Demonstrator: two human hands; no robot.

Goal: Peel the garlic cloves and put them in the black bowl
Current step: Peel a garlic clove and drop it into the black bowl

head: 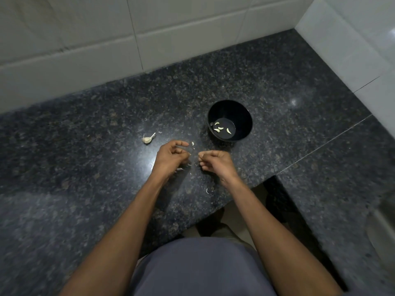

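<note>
The black bowl (229, 107) stands on the dark granite counter and holds several peeled garlic cloves (220, 127). My left hand (171, 157) hovers just in front of the bowl, its fingers curled, with a small white garlic clove (192, 143) at the tip of its index finger. My right hand (215, 163) is close beside it, fingers curled in, and nothing shows between them. The rest of the garlic bulb (148, 138), with its stalk, lies on the counter to the left of my hands.
Thin scraps of garlic peel (208, 190) lie on the counter (85, 167) around and below my hands. White tiled walls (149, 39) close off the back and right. The counter's front edge (213, 210) runs near my body, with a step at the right.
</note>
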